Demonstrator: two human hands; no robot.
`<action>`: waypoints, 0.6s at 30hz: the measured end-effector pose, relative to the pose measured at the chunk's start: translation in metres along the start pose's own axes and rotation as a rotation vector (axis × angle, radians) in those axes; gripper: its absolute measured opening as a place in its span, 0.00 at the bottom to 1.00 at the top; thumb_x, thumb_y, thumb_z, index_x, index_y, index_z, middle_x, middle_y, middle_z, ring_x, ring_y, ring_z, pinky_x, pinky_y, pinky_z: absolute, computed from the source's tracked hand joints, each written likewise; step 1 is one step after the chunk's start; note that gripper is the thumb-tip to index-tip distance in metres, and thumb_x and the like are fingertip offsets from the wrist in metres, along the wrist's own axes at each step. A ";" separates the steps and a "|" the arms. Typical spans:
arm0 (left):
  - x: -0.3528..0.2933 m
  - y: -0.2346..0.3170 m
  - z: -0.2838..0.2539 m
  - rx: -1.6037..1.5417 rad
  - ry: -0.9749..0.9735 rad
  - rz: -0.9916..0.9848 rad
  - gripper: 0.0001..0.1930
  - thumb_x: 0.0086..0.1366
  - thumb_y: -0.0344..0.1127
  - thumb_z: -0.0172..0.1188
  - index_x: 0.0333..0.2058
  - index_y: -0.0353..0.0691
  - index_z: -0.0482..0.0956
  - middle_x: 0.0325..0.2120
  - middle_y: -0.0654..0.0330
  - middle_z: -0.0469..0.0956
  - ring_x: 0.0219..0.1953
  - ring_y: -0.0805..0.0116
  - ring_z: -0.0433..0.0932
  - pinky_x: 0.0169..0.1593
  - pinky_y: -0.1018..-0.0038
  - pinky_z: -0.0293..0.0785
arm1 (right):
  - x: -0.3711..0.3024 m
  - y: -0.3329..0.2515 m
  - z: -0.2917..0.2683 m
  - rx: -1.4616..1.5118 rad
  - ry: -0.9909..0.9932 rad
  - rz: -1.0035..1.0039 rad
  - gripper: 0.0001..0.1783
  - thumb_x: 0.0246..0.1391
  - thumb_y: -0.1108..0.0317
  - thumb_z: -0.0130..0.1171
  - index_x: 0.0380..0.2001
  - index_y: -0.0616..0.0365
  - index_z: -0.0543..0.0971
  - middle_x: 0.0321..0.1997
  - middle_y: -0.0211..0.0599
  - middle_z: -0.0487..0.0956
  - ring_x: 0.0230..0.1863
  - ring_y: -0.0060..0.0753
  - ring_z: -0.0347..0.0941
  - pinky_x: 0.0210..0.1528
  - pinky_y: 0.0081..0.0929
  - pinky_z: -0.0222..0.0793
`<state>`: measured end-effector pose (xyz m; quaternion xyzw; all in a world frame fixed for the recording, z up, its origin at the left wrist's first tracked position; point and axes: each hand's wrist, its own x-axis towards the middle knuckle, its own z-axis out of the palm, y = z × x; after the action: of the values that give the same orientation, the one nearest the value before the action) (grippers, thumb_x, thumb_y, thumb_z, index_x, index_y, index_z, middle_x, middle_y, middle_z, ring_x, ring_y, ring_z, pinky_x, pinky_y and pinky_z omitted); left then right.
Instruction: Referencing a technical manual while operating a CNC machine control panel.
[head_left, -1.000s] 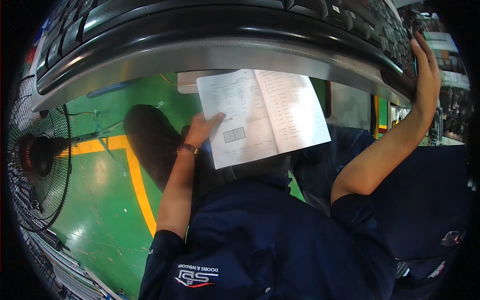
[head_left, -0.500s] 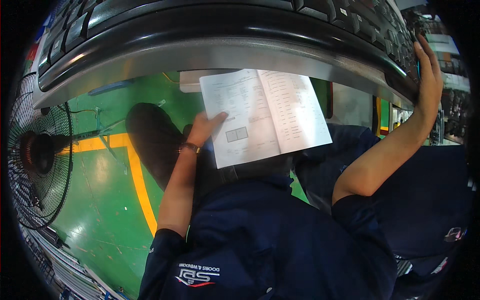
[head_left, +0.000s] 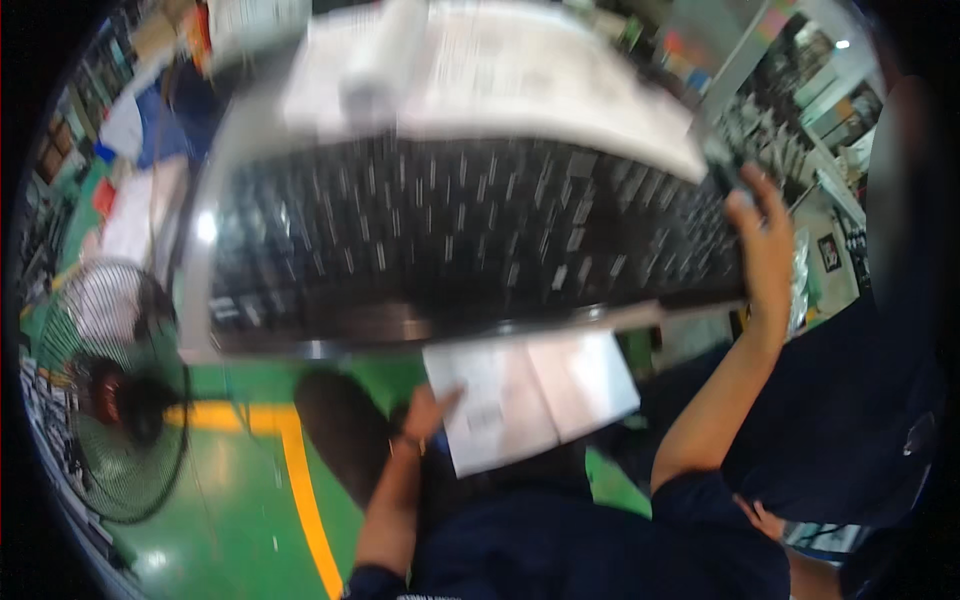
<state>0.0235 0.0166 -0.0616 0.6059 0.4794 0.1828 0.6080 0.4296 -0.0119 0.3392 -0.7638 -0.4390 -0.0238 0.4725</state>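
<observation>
— What does the left hand (head_left: 425, 415) have?

— An open booklet of white printed pages (head_left: 530, 395), held low in front of the person's dark blue work shirt (head_left: 560, 545). The fingers (head_left: 445, 400) lie spread on the left page and the thumb goes under its edge, so the hand is grasping the booklet. A watch or band sits on that wrist.

— And the right hand (head_left: 765, 235)?

— Raised well above the booklet, against the right end of a large black rubber tyre with a blocky tread (head_left: 470, 250). The palm lies flat on the tread and the fingers are stretched out over its edge, not clenched. Whether they grip anything behind the tyre, I cannot tell; the picture is blurred.

— Where is the tyre?

— Right across the upper middle of the view, tread facing the camera, its lower edge just above the booklet. Something pale and smeared lies across its top.

— What is around?

— A green floor (head_left: 230, 510) with a yellow painted line (head_left: 300, 490), and a black wire-caged fan (head_left: 115, 395) at the left.
</observation>
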 end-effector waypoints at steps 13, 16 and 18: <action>-0.032 0.037 0.017 -0.438 0.015 -0.043 0.19 0.67 0.41 0.70 0.46 0.29 0.85 0.39 0.61 0.85 0.38 0.71 0.80 0.42 0.69 0.78 | -0.019 -0.032 -0.017 -0.023 0.087 -0.103 0.28 0.54 0.64 0.66 0.57 0.62 0.75 0.57 0.51 0.78 0.59 0.50 0.76 0.63 0.38 0.68; -0.048 0.074 0.012 -0.357 0.040 -0.036 0.19 0.67 0.41 0.70 0.46 0.29 0.85 0.40 0.60 0.85 0.39 0.71 0.80 0.42 0.68 0.79 | -0.018 -0.048 -0.020 -0.033 0.072 -0.074 0.28 0.54 0.63 0.66 0.57 0.61 0.75 0.58 0.52 0.78 0.58 0.52 0.76 0.62 0.39 0.68; -0.044 0.077 0.012 -0.290 0.062 -0.038 0.20 0.66 0.42 0.71 0.47 0.29 0.85 0.40 0.60 0.85 0.40 0.70 0.81 0.43 0.68 0.79 | -0.018 -0.041 -0.022 -0.036 0.077 -0.066 0.28 0.54 0.63 0.66 0.58 0.61 0.75 0.58 0.52 0.78 0.59 0.52 0.76 0.62 0.39 0.68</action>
<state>0.0397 -0.0101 0.0222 0.4965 0.4780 0.2574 0.6773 0.3990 -0.0331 0.3722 -0.7558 -0.4450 -0.0769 0.4742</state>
